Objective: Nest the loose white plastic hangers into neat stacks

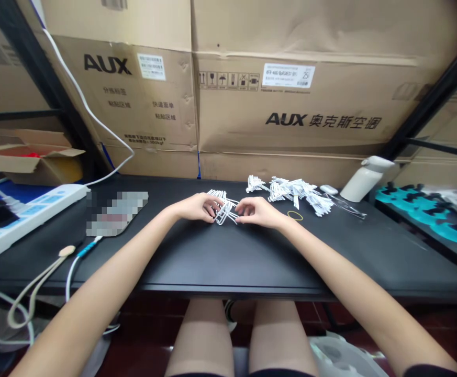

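Note:
A small bundle of white wire hooks (224, 213), thin bent rods, sits on the black tabletop between my two hands. My left hand (199, 207) curls its fingers and thumb against the bundle's left side. From the right, my right hand (257, 211) has bent fingers and thumb closed at the rod ends. Which single rods each hand grips is too small to tell. Behind and to the right lie a small bunch of white hooks (255, 183) and a larger heap of white hooks (294, 189). A yellow rubber band (295, 215) rests near my right wrist.
A white bottle (364, 180), glasses (348, 209) and a teal rack (420, 212) are at the right. At the left are a power strip (35, 212), a pixelated phone-like object (118, 213), cables and an open carton (35, 157). Large cardboard boxes (291, 99) stand behind the table.

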`<state>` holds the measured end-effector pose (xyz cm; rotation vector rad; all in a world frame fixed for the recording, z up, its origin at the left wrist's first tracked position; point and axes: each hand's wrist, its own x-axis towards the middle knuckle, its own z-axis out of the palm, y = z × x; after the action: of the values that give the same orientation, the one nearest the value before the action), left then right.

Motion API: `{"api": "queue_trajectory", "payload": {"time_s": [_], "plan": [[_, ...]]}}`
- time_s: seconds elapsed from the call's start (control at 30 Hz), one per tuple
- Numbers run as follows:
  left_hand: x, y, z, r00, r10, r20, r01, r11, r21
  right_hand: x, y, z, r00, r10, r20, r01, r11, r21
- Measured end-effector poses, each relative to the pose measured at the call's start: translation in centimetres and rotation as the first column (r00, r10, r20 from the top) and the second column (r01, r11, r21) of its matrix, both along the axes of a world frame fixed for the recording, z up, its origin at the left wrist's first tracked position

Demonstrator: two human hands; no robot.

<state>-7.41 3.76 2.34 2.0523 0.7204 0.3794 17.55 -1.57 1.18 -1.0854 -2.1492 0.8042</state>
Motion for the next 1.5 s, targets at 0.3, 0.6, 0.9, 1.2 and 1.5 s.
{"api": "queue_trajectory", "payload": {"time_s": [0.3,0.6,0.9,1.2,1.5], "plan": [[0.1,0.2,-0.4,0.999,0.037,0.001,-0.037,0.998,-0.059,-0.3,-0.2,0.1,0.999,0.048,0.02,-0.049,0.999,0.014],[-0.1,-0.1,0.1,0.997,0.019,-0.072,-0.024,0.997,-0.067,-0.2,-0.1,0.0,0.998,0.06,-0.006,-0.06,0.997,-0.057],[0.1,-0.2,0.0,0.999,0.002,-0.035,-0.005,0.996,-0.089,-0.1,0.0,-0.1,0.998,0.067,-0.015,-0.068,0.992,-0.109],[0.2,-0.3,0.0,1.0,-0.028,-0.002,0.028,0.998,-0.064,-0.3,-0.3,0.1,0.997,0.071,-0.032,-0.075,0.99,-0.119],[0.4,-0.7,0.6,0.998,-0.028,-0.058,0.027,0.999,-0.027,-0.2,0.1,-0.8,0.983,-0.167,0.069,0.139,0.941,0.308]]}}
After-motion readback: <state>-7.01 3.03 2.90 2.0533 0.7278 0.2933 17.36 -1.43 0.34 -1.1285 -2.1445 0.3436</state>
